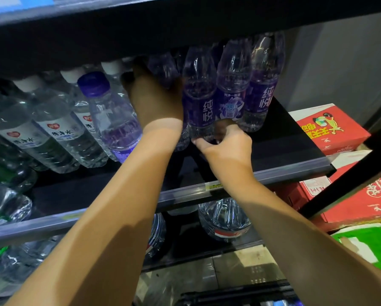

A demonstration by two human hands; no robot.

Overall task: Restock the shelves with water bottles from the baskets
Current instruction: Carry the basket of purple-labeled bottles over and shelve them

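Both my arms reach into a black shelf [284, 160] of water bottles. My left hand [156, 100] is deep inside, its fingers curled round a purple-tinted bottle [163, 67] near the back. My right hand [225, 142] grips the base of a purple-labelled bottle [199, 100] that stands upright. Two more purple-labelled bottles [232, 85] stand just right of it. A purple-capped bottle [110, 115] stands left of my left wrist.
Clear bottles with white caps and red-logo labels [50, 131] fill the shelf's left side. Large water jugs [225, 219] sit on the shelf below. Red cartons [330, 127] and a green box [370, 246] are stacked to the right. The shelf above [185, 29] hangs low overhead.
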